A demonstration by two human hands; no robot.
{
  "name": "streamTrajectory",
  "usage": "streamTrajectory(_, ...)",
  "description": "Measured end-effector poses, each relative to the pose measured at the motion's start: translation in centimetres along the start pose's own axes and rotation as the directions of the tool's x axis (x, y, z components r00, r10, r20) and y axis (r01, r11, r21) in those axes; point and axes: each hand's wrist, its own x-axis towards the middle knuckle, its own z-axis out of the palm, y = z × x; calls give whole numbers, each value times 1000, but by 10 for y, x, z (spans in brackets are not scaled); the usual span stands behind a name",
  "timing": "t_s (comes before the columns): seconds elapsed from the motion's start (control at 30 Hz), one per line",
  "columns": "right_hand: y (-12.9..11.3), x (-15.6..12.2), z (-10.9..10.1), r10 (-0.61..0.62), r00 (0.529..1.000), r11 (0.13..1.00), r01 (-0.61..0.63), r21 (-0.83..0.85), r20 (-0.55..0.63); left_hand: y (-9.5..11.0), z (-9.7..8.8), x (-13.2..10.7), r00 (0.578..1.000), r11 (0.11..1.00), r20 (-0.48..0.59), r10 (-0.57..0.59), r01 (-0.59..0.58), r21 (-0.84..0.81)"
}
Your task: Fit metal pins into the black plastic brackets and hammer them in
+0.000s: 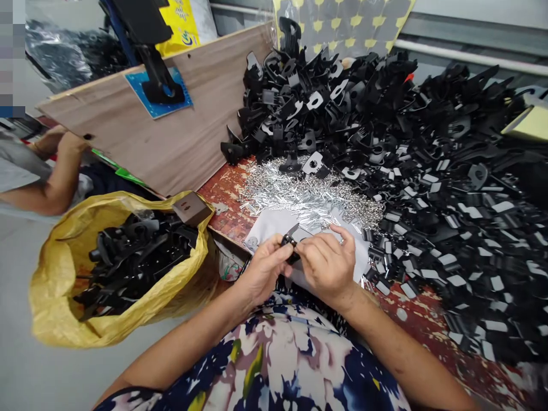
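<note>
My left hand (263, 268) and my right hand (327, 265) meet at the table's near edge, both closed around one small black plastic clip (291, 242) held between the fingertips. A thin metal piece pokes up from the clip. Just beyond the hands lies a heap of small silver metal pins (308, 194) on a white cloth (269, 225). A large pile of black plastic clips (428, 160) covers the table behind and to the right.
A yellow bag (60, 268) holding black clips sits low at the left. A wooden board (184, 125) stands as a divider, with a black stand on a blue plate. Another person's arm (55, 177) shows at the far left.
</note>
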Motion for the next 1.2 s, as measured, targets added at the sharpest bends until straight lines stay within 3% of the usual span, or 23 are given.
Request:
streamTrajectory(0.07, 1, -3, -1, 13, 997, 998, -18, 58, 79, 4, -14, -12, 999, 992, -2, 49, -49, 119)
streamTrajectory(0.13, 7, -10, -4, 19, 963, 995, -45, 93, 268, 11, -31, -24, 997, 955, -50, 61, -44, 294)
streamTrajectory(0.2, 18, -22, -8, 101, 887, 995, -95, -36, 450, 16, -49, -34, 993, 897, -113, 31, 22, 441)
streamTrajectory(0.3, 40, -45, -13, 289, 758, 943, -119, -312, 585, 14, -63, -37, 988, 820, -157, -2, 92, 565)
streamTrajectory(0.4, 52, -64, -21, 369, 626, 928, -203, -313, 687, -5, -63, -25, 989, 744, -143, 47, 61, 665)
streamTrajectory(0.47, 53, -69, -31, 381, 587, 922, -300, -245, 714, -19, -60, -15, 982, 657, -118, 150, -10, 754)
streamTrajectory(0.5, 51, -71, -37, 361, 612, 925, -330, -188, 704, -24, -59, -11, 974, 611, -101, 202, -44, 790)
streamTrajectory(0.53, 48, -71, -45, 325, 667, 934, -338, -117, 670, -29, -59, -8, 966, 573, -89, 244, -70, 816)
streamTrajectory(0.63, 37, -71, -61, 221, 865, 962, -268, 43, 450, -34, -60, -6, 950, 535, -93, 297, -85, 841)
streamTrajectory(0.7, 30, -72, -61, 159, 925, 980, -190, 57, 344, -34, -61, -7, 945, 519, -97, 314, -85, 851)
streamTrajectory(0.77, 25, -74, -54, 96, 928, 994, -111, 23, 360, -33, -61, -8, 940, 507, -101, 326, -84, 858)
streamTrajectory(0.83, 22, -78, -46, 59, 898, 998, -63, -4, 435, -32, -61, -8, 937, 502, -105, 334, -82, 861)
streamTrajectory(1.03, 23, -87, -46, 136, 909, 988, -153, 13, 394, -36, -64, -8, 942, 530, -108, 316, -81, 844)
streamTrajectory(1.2, 28, -80, -35, 165, 786, 964, -255, 70, 595, -32, -66, -4, 957, 575, -96, 274, -83, 814)
